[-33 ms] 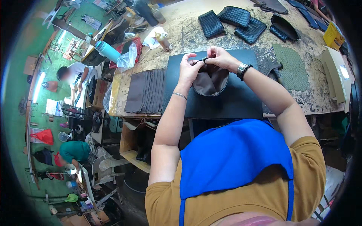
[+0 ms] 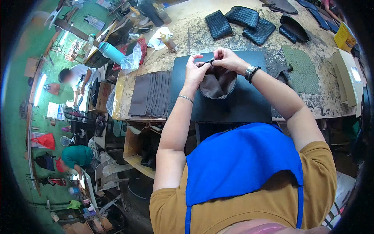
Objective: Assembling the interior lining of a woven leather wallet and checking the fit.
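Head view: brown pouch (image 2: pixel 216 85) pinched between left hand (image 2: pixel 196 69) and right hand (image 2: pixel 228 59).

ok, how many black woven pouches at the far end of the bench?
3: left woven pouch, middle woven pouch, right woven pouch, overlapping in a cluster beyond the black mat. More may be hidden.

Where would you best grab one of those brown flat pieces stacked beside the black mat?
Probably at the near short end of the top brown piece, coming from the table's front edge: the pieces lie flat, fanned and overlapping, so that end can likely be pinched and peeled up.
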`<state>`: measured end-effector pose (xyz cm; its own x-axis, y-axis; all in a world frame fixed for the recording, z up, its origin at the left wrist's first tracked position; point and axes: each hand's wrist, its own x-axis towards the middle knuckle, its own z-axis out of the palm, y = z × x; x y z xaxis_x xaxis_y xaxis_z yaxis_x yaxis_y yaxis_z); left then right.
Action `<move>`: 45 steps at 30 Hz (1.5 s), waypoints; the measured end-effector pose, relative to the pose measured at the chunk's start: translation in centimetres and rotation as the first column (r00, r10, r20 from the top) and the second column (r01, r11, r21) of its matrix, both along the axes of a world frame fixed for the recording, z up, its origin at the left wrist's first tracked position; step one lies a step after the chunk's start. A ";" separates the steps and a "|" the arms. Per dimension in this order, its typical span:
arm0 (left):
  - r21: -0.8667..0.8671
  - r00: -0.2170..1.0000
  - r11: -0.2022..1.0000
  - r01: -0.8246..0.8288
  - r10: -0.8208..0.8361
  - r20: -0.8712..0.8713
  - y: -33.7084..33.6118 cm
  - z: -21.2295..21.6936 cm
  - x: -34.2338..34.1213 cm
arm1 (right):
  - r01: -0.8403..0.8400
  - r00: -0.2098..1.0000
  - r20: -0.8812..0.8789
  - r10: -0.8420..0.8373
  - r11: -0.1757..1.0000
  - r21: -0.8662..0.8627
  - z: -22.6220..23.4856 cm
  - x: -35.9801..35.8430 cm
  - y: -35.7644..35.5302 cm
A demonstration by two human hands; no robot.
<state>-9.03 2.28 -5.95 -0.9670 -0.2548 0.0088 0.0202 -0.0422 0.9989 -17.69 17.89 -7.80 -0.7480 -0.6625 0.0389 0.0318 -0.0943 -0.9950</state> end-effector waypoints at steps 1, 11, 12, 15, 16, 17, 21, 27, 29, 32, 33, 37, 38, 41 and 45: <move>-0.016 1.000 1.000 0.002 -0.002 0.002 0.0 0.0 -0.1 | -0.018 1.000 -0.003 0.018 1.000 -0.019 -0.1 -0.1 0.0; -0.166 0.999 0.986 0.034 -0.039 -0.030 -0.1 1.1 1.3 | -0.106 0.946 -0.296 0.130 0.990 0.095 2.6 1.2 1.1; -0.062 0.991 0.989 0.132 -0.133 -0.010 -0.7 1.9 1.9 | -0.101 0.946 -0.299 0.124 0.991 0.093 3.5 1.7 1.6; 0.154 0.936 0.927 0.340 -0.319 -0.149 -0.7 5.2 3.7 | -0.161 0.931 -0.349 0.110 0.980 -0.120 5.8 3.6 3.3; 0.157 0.938 0.929 0.335 -0.313 -0.147 -0.8 6.1 4.6 | -0.166 0.931 -0.346 0.116 0.979 -0.118 7.0 4.6 3.4; -0.039 0.898 0.912 0.408 -0.408 -0.163 -1.0 6.7 5.2 | -0.162 0.907 -0.412 0.091 0.977 -0.141 7.8 5.4 3.5; -0.309 0.877 0.861 0.403 -0.460 -0.139 -0.9 7.7 6.8 | -0.058 0.705 -0.708 -0.040 0.992 -0.114 10.1 7.0 4.5; -0.507 0.910 0.834 0.217 -0.361 -0.204 0.6 7.4 8.2 | -0.064 0.469 -0.881 0.060 0.997 0.034 11.7 6.9 5.6; -0.474 0.929 0.848 0.238 -0.341 -0.144 1.1 7.8 8.5 | -0.141 0.506 -0.846 0.169 0.984 0.112 13.0 6.3 6.4; -0.457 0.941 0.854 0.251 -0.326 -0.094 1.6 8.6 9.3 | -0.265 0.560 -0.763 0.322 0.942 0.203 14.5 6.4 6.7; -0.474 0.937 0.844 0.250 -0.335 -0.102 1.8 8.8 9.4 | -0.241 0.472 -0.832 0.292 0.950 0.196 14.9 6.5 6.6; -0.419 0.930 0.890 0.180 -0.293 -0.221 2.1 8.8 9.6 | -0.113 0.135 -0.972 0.193 0.978 0.178 15.2 7.5 6.0; -0.459 0.934 0.873 0.164 -0.288 -0.214 1.9 8.7 9.6 | -0.039 0.024 -0.986 0.166 0.986 0.165 15.2 7.7 6.0; -0.534 0.930 0.834 0.135 -0.293 -0.222 1.1 8.3 9.6 | 0.015 -0.106 -0.966 0.237 0.972 0.236 16.6 8.0 6.6; -0.505 0.900 0.857 0.104 -0.297 -0.319 1.2 8.4 10.0 | 0.071 -0.261 -0.937 0.233 0.972 0.222 17.0 8.7 7.6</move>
<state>0.96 3.48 2.46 -0.8930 0.0721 0.4442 0.4366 0.3785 0.8162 -8.96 25.52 9.24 0.1857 -0.8189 0.5430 -0.9729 -0.0758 0.2184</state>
